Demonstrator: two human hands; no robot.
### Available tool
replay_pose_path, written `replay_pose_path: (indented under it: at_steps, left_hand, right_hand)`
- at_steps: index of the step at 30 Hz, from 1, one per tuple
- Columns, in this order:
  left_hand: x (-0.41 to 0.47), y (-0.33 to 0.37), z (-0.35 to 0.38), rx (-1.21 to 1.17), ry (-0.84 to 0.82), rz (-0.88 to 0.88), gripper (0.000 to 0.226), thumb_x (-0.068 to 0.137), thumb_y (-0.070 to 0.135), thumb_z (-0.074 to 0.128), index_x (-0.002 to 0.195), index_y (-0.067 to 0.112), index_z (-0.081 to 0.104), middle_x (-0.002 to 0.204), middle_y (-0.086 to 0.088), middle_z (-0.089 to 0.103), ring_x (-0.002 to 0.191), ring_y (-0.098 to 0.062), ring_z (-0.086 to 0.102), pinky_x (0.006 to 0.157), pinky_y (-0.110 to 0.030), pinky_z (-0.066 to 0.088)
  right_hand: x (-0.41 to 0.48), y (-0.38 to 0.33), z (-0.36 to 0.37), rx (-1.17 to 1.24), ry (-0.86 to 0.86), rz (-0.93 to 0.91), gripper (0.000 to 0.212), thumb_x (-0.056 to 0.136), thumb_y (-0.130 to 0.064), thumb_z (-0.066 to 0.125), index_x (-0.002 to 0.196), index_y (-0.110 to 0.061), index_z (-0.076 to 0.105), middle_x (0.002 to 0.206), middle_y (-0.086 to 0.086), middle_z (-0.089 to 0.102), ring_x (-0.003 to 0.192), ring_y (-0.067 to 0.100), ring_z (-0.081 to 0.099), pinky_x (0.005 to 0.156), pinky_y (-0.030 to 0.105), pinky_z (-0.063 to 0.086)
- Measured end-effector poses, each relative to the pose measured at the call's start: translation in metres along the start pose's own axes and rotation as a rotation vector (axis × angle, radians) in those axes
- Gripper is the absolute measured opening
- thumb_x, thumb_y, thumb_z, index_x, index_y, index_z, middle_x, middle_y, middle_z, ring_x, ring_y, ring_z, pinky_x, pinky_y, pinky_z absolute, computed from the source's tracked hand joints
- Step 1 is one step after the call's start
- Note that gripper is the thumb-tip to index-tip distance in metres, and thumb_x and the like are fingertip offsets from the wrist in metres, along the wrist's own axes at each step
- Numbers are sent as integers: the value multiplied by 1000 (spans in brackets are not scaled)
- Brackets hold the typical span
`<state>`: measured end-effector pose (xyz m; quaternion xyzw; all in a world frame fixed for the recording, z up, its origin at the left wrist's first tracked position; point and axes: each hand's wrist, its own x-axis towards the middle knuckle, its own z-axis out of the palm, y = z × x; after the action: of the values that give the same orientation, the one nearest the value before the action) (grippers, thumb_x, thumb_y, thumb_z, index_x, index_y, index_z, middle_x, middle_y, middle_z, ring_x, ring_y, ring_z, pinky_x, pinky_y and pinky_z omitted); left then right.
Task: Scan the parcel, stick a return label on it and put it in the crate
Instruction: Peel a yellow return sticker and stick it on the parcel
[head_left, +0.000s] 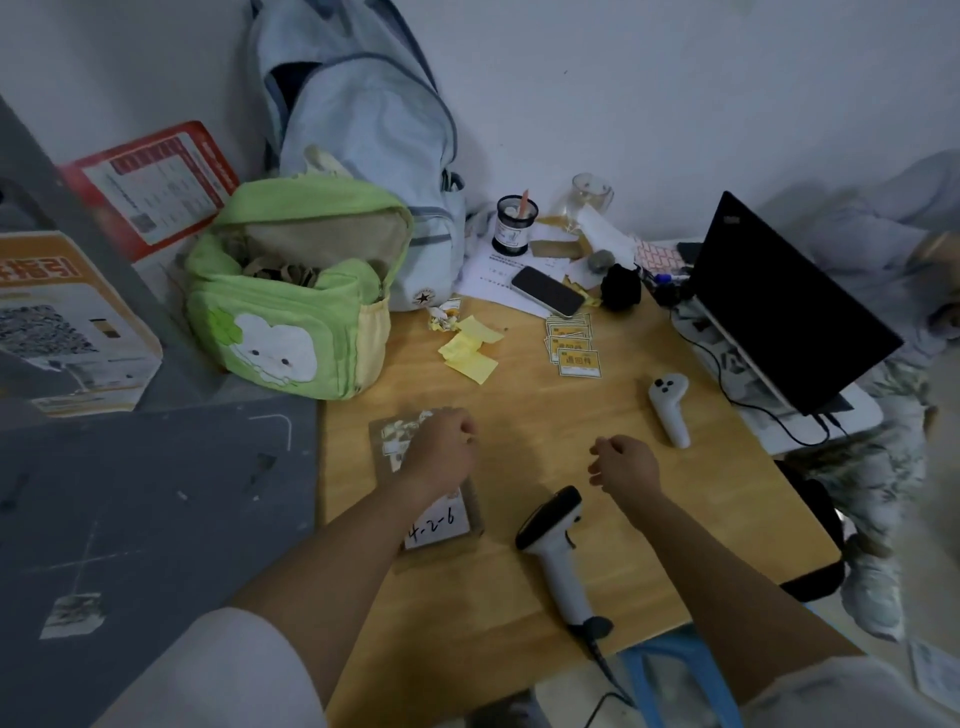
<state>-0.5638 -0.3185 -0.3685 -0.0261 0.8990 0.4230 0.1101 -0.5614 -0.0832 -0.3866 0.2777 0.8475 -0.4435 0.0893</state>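
A flat brown parcel (387, 441) lies on the wooden table (675, 509), with a white handwritten label at its near end. My left hand (441, 447) rests on top of the parcel with its fingers curled; whether it grips it I cannot tell. My right hand (626, 462) hovers over the table with fingers closed, holding nothing. A white and black barcode scanner (556, 540) lies just below my right hand, its cable running off the near edge. A stack of yellow-and-white return labels (574, 345) sits further back. No crate is recognisable.
A green backpack (296, 306) stands open at the back left, a pale blue backpack (363, 130) behind it. Yellow paper scraps (470, 348), a phone (548, 291), a white controller (670, 408) and an open laptop (789, 306) are on the table. Grey boards (130, 519) lie to the left.
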Motion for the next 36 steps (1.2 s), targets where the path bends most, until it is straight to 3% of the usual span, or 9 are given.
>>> replay_pose_path:
  at_steps: [4,12,19,25,32,34,36]
  left_hand:
    - [38,10,16,0,-26,-52,8,86,13,53,87,14,61,96,-4,65,90,-21,60,79,-39,53]
    - [114,31,55,19,-103,-158,16,86,12,54,98,7,63,95,-3,61,92,-22,59,75,-31,47]
    - [172,48,111,-14,-158,-190,17,86,10,53,96,7,66,92,-4,63,87,-20,59,71,-28,45]
    - [204,58,142,-17,-230,-195,18,82,5,52,91,9,66,90,-6,63,87,-23,58,78,-29,45]
    - [238,65,161,-40,-190,-245,24,84,8,54,105,6,65,109,-13,67,101,-28,61,82,-28,45]
    - [242,64,163,-53,-172,-260,26,86,8,54,110,6,63,112,-14,66,103,-28,60,84,-28,45]
    - [243,62,165,-59,-180,-274,25,85,6,54,108,5,63,111,-14,65,97,-25,59,80,-26,42]
  right_hand:
    - [46,-12,-6,-21,-85,12,25,96,-16,50,99,1,67,75,13,65,60,22,58,51,27,43]
    - [124,-32,-13,49,-270,74,20,94,-17,54,102,0,62,79,13,63,61,23,57,65,36,46]
    - [191,-27,-11,145,-273,151,18,92,-17,56,106,-6,61,79,7,63,65,20,58,66,36,47]
    - [234,-26,-1,155,-231,202,2,87,-20,61,87,-18,61,84,11,67,73,25,62,78,49,57]
    - [257,-35,9,73,-173,162,42,81,-19,63,121,-22,52,106,6,65,90,32,68,79,49,58]
    - [258,-39,10,3,-154,113,43,85,-18,63,127,-18,53,109,4,62,98,31,66,83,44,56]
    - [260,-38,12,-34,-129,68,34,86,-18,63,120,-14,60,108,4,64,101,27,64,83,38,54]
